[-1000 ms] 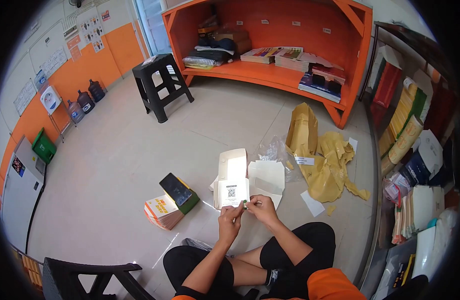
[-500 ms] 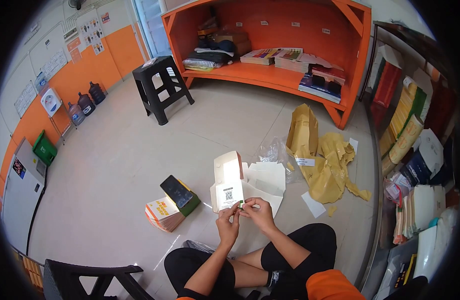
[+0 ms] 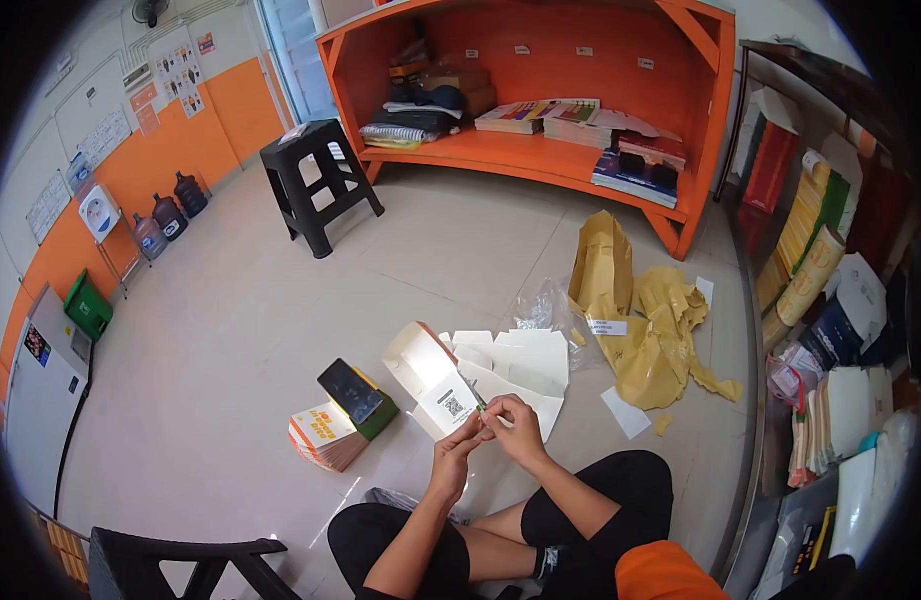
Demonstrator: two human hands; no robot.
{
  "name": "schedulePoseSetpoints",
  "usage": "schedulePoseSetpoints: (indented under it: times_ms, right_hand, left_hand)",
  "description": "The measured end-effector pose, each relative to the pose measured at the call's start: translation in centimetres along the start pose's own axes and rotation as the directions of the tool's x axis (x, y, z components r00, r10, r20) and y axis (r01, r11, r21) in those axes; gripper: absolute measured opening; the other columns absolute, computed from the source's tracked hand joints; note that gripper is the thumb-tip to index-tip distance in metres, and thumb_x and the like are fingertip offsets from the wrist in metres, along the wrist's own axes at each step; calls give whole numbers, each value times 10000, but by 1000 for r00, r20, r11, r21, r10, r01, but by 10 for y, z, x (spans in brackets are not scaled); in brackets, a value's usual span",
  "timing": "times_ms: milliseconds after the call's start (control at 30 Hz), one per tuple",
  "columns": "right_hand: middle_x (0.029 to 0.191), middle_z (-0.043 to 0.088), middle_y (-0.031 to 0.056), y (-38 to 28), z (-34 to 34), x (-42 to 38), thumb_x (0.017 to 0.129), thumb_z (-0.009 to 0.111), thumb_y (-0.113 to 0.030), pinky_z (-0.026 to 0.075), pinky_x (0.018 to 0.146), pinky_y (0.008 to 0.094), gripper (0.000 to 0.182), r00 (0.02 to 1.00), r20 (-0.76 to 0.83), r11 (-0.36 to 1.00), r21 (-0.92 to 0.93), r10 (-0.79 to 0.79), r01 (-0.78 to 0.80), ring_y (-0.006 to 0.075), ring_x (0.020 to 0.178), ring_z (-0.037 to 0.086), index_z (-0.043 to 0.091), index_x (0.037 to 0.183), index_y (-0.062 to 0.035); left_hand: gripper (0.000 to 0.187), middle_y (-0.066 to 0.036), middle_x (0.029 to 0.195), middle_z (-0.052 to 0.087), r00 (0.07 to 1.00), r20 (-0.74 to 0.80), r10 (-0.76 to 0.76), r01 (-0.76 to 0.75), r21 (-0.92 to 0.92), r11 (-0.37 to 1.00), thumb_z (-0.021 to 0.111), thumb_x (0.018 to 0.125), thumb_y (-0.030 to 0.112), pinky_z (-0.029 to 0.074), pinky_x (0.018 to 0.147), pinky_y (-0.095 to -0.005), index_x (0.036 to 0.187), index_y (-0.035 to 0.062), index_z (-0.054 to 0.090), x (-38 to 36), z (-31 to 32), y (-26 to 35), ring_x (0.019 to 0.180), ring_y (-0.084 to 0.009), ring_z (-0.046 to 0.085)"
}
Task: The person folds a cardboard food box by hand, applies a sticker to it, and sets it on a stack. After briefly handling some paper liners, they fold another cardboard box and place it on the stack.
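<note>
"What's left of your fingers?"

"Farthest out, a stack of cards (image 3: 323, 430) against a green box (image 3: 385, 413), with a phone (image 3: 351, 390) on top. I'd guess they sit there to leave my reach free."

"And at your fingertips?"

"The white box (image 3: 418, 362), just ahead and slightly left. My left hand (image 3: 455, 458) pinches its near edge, fingers almost closed. My right hand (image 3: 516, 430) nips the green-marked corner beside it, thumb and finger together. Probably the left steadies while the right works; the tilt seems to suit that."

"To the right?"

"Flat cartons (image 3: 529, 358) just beyond my fingers, then torn brown paper (image 3: 646, 360) well apart, likely kept out of the way."

"How does the white box look?"

"Pale inside, lid swung up and away from my fingers, a reddish edge along its right, a QR code (image 3: 454, 406) on the near panel."
</note>
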State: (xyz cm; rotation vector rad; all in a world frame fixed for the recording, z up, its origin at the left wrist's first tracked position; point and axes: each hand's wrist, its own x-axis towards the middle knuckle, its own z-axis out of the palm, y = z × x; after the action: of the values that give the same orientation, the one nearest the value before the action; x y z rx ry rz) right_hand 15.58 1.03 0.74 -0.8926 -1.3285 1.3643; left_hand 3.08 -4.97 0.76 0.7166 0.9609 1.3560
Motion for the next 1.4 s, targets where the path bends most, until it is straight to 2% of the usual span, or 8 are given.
schedulePoseSetpoints:
  times_ms: [300, 500, 700, 800, 867, 967, 1133, 1400]
  right_hand:
    - [953, 515, 114, -10, 6, -4, 836, 582, 40, 602, 589, 258, 56, 990, -12, 962, -234, -144, 137, 186, 778, 644, 552, 840, 87]
    - [982, 537, 121, -7, 6, -4, 851, 593, -21, 585, 596, 278, 98, 979, 24, 884, -426, -204, 194, 196, 789, 649, 586, 919, 49]
    - [1005, 594, 128, -22, 0, -3, 873, 596, -97, 548, 659, 308, 181, 964, 147, 871, -415, -221, 263, 211, 821, 654, 610, 1029, -7]
    - [959, 633, 108, -42, -17, 2, 879, 601, -131, 530, 731, 318, 201, 961, 244, 865, -448, -126, 227, 205, 820, 649, 614, 1045, -19]
    - [906, 634, 126, -45, -26, 4, 866, 624, -151, 522, 714, 311, 190, 935, 350, 867, -449, -50, 215, 206, 788, 650, 612, 1004, -21]
    - [882, 648, 104, -48, -27, 4, 857, 656, -165, 513, 709, 294, 256, 891, 453, 909, -383, 30, 164, 168, 800, 639, 557, 1049, -27]
    - [983, 631, 95, -46, -21, 5, 868, 658, -166, 520, 722, 265, 378, 939, 345, 975, -209, 7, 69, 142, 847, 624, 440, 1146, -33]
    - [1069, 614, 76, -54, -41, 13, 930, 580, -255, 456, 910, 298, 389, 861, 429, 881, 247, 274, -403, 122, 985, 569, 542, 1250, -38]
  left_hand:
    - [645, -99, 1320, 494, 974, 74, -214, 226, -291, 930, 524, 851, 242, 239, 1056, -382, 1425, 70, 286, -10, 1, 13, 1245, -170, 403]
    - [649, -73, 1340, 468, 971, 144, -190, 212, -153, 965, 505, 882, 256, 240, 1012, -371, 1450, 82, 244, -13, 3, 24, 1218, -155, 396]
    - [594, -118, 1343, 460, 943, 304, -131, 221, -283, 933, 425, 944, 316, 420, 905, -326, 1448, 57, 247, -12, -2, 46, 1205, -182, 459]
    - [400, -139, 1150, 606, 997, -22, -72, 75, 307, 949, 501, 939, 304, 479, 852, -349, 1207, 14, 566, -10, -14, 60, 1084, -198, 564]
    - [282, -146, 1000, 667, 946, -190, 263, -87, 634, 769, 571, 921, 243, 468, 850, -304, 1051, 15, 673, -10, -10, 61, 969, -184, 620]
    - [275, -132, 1006, 663, 887, 140, 440, -389, 741, 547, 575, 921, 228, 456, 825, -263, 1099, 35, 655, -3, -9, 62, 955, -144, 609]
    - [331, -59, 1029, 641, 978, 133, -157, 87, 427, 900, 592, 923, 242, 440, 839, -245, 1166, 19, 615, 7, -17, 46, 929, -106, 572]
    - [382, -68, 1130, 619, 998, -66, -15, 2, -197, 980, 587, 919, 212, 467, 869, -274, 1253, 31, 540, 8, -31, 53, 985, -140, 590]
